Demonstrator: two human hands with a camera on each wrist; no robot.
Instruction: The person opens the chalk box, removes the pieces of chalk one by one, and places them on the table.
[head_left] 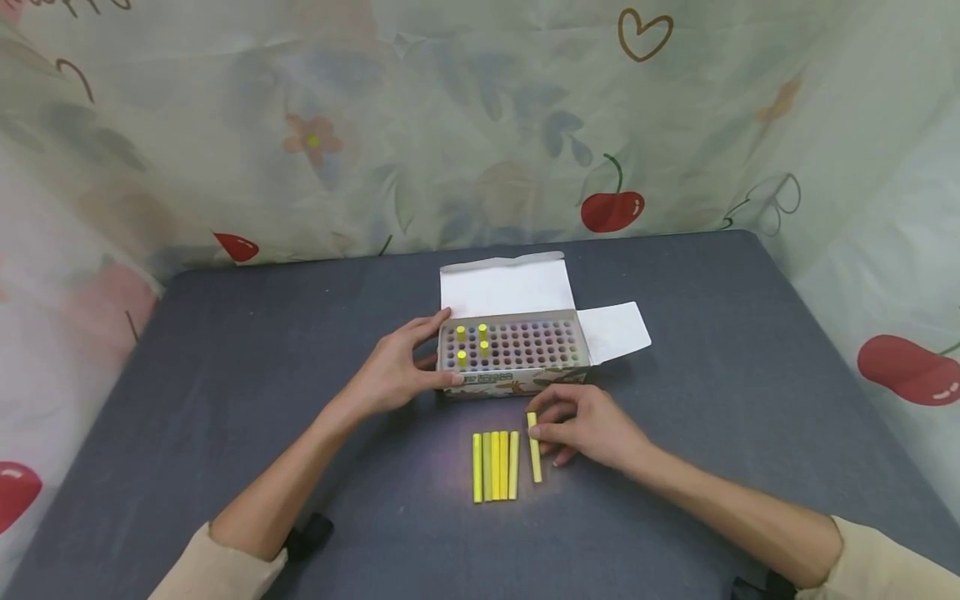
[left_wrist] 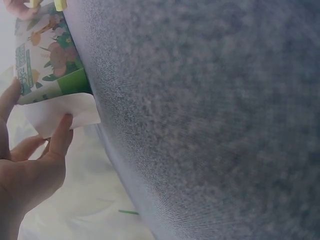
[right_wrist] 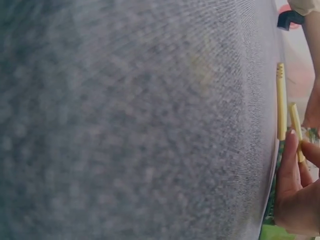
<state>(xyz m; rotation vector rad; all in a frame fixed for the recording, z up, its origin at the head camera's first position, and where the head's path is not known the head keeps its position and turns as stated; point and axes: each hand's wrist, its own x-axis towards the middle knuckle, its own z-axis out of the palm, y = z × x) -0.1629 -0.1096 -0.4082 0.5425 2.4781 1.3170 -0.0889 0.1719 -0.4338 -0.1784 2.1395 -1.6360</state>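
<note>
An open chalk box stands mid-table, its holes mostly filled with purple sticks and several yellow sticks poking up at the left. My left hand grips the box's left end, thumb on the front and fingers over the rim; the left wrist view shows the same hand at the printed box. My right hand pinches the far end of one yellow chalk lying on the table. A row of several yellow chalks lies just left of it. The right wrist view shows the pinched chalk beside another stick.
The grey cloth table spreads around the box. The box's white lid stands up behind and a side flap lies out to the right. A pale cherry-print curtain closes in the back and sides.
</note>
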